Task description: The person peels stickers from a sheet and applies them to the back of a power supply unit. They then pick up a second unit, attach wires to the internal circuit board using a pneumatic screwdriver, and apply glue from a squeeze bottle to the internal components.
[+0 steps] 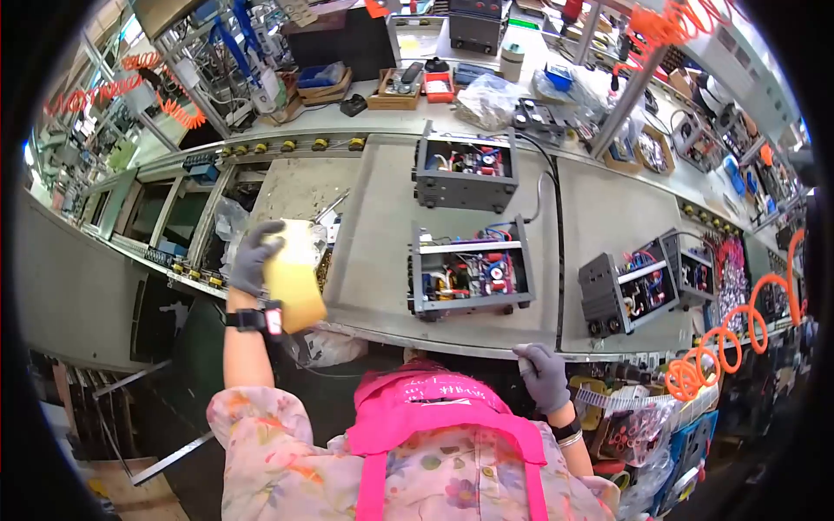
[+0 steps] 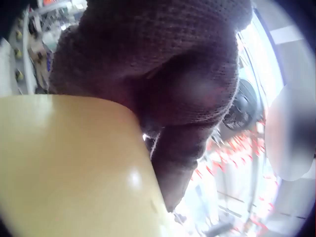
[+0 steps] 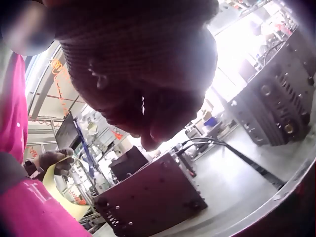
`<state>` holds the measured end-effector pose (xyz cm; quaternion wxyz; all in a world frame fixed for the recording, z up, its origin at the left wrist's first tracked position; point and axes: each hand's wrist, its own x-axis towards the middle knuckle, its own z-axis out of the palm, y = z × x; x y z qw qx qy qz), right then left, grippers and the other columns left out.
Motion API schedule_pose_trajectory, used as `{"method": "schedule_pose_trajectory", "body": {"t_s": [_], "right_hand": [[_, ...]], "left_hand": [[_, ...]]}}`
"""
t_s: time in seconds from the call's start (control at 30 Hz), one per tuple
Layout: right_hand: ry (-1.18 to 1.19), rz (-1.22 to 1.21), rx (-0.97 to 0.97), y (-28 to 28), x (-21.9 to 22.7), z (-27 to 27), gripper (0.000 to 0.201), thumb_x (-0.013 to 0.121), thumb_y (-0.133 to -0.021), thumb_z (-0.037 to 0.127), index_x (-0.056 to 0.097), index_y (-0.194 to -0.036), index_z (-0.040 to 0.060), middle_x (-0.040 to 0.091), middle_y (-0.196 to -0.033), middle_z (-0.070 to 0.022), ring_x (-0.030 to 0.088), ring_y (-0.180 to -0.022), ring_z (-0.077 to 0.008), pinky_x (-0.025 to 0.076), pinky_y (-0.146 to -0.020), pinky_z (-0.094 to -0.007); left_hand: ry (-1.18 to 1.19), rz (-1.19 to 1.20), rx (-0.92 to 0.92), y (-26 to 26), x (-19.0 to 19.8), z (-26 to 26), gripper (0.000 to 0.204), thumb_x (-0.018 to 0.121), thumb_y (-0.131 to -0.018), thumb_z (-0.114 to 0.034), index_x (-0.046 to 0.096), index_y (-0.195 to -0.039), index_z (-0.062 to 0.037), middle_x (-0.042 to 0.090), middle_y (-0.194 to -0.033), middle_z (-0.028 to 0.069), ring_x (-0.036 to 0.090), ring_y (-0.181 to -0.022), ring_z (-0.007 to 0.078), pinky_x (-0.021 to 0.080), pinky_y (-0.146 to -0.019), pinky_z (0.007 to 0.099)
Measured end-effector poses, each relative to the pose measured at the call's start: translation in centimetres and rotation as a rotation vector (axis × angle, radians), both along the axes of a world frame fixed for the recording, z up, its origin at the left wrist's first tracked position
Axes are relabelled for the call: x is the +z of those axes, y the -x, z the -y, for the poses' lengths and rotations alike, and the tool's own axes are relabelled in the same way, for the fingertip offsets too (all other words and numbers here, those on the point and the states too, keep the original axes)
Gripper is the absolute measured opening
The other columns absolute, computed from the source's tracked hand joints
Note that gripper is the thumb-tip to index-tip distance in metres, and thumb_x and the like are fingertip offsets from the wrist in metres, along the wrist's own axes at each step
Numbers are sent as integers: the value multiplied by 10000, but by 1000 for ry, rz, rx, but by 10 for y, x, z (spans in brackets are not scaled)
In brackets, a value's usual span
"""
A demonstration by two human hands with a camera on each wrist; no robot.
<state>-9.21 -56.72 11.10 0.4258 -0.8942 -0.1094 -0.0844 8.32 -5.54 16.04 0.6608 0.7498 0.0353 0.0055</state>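
Note:
My gloved left hand (image 1: 252,260) grips the edge of a smooth, yellow, curved plastic tub (image 1: 294,282) over the left part of the bench. In the left wrist view the tub's glossy wall (image 2: 69,163) lies under the gloved fingers. My gloved right hand (image 1: 545,378) hangs loosely curled by the bench's front edge, with nothing visible in it. Nearest to it are an open-topped black device (image 1: 469,304) with coloured wires inside and, to the right, another dark unit (image 1: 608,300). In the right wrist view the gloved fingers (image 3: 153,108) hang above a dark casing (image 3: 153,197).
A second open device (image 1: 465,178) stands farther back, with a black cable beside it. Another unit (image 1: 692,265) sits at the right. Coiled orange hoses (image 1: 695,369) hang at the right edge. Wooden trays (image 1: 395,91) and a red box (image 1: 439,85) stand on the back shelf.

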Motion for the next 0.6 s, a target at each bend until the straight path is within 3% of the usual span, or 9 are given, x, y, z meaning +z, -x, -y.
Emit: {"method": "schedule_pose_trajectory", "body": {"t_s": [0.13,0.2,0.3,0.33,0.37,0.4,0.47,0.53,0.6], "right_hand": [[37,-1,41,-36,13,-34,195,575,-784,-1,644,-961,45,639,-880,-141,625,-791,-316,500,-679,-358],[53,-40,27,-46,11,-42,196,569,-791,1,642,-969,43,639,-884,-141,626,-795,-313,501,-679,-354],[46,-43,-35,-58,19,-57,197,557,-798,3,640,-973,37,638,-878,-136,629,-787,-290,497,-670,-334],[36,-57,-72,-61,18,-58,198,555,-798,4,640,-974,35,638,-877,-134,629,-783,-282,495,-666,-328],[24,-71,-110,-63,15,-58,200,553,-798,4,640,-976,32,637,-876,-133,629,-778,-275,492,-663,-322],[11,-86,-150,-64,13,-57,201,551,-797,5,639,-977,30,637,-875,-131,629,-773,-267,490,-659,-316],[42,9,-258,-75,12,-56,219,561,-792,20,630,-1000,25,628,-905,-131,618,-781,-266,484,-675,-306],[94,82,-381,-91,11,-51,259,578,-792,39,612,-1048,30,620,-931,-138,610,-796,-283,488,-702,-322],[244,143,-437,-111,5,-42,357,602,-793,74,562,-1146,45,611,-940,-148,604,-811,-299,486,-740,-351]], "left_hand": [[329,129,307,-31,-56,-131,458,574,-878,-93,435,-1313,-53,524,-1231,91,540,-1075,207,470,-892,345],[264,-79,608,-41,-78,-193,584,625,-867,-191,357,-1374,-83,510,-1243,95,529,-1077,207,467,-843,346],[22,-219,875,-44,-75,-203,672,678,-817,-236,347,-1381,-82,534,-1221,105,561,-1002,222,476,-795,334],[-44,-260,929,-50,-101,-232,690,690,-801,-241,349,-1377,-71,542,-1215,111,569,-978,228,479,-781,340],[-103,-292,851,-64,-177,-313,687,690,-782,-238,369,-1359,-47,555,-1204,127,569,-969,240,478,-776,361],[-259,-336,937,-65,-152,-276,684,707,-750,-226,401,-1329,-29,573,-1169,140,568,-967,245,471,-793,382],[-330,-323,793,-91,-210,-307,657,706,-736,-199,425,-1303,-25,595,-1130,138,579,-925,235,476,-759,360],[-171,-240,619,-103,-179,-218,561,693,-737,-159,463,-1237,-45,606,-948,75,547,-726,149,451,-589,295],[-136,-191,337,-124,-183,-148,481,663,-764,-121,474,-1202,-57,589,-902,57,536,-715,117,450,-566,266]]}}
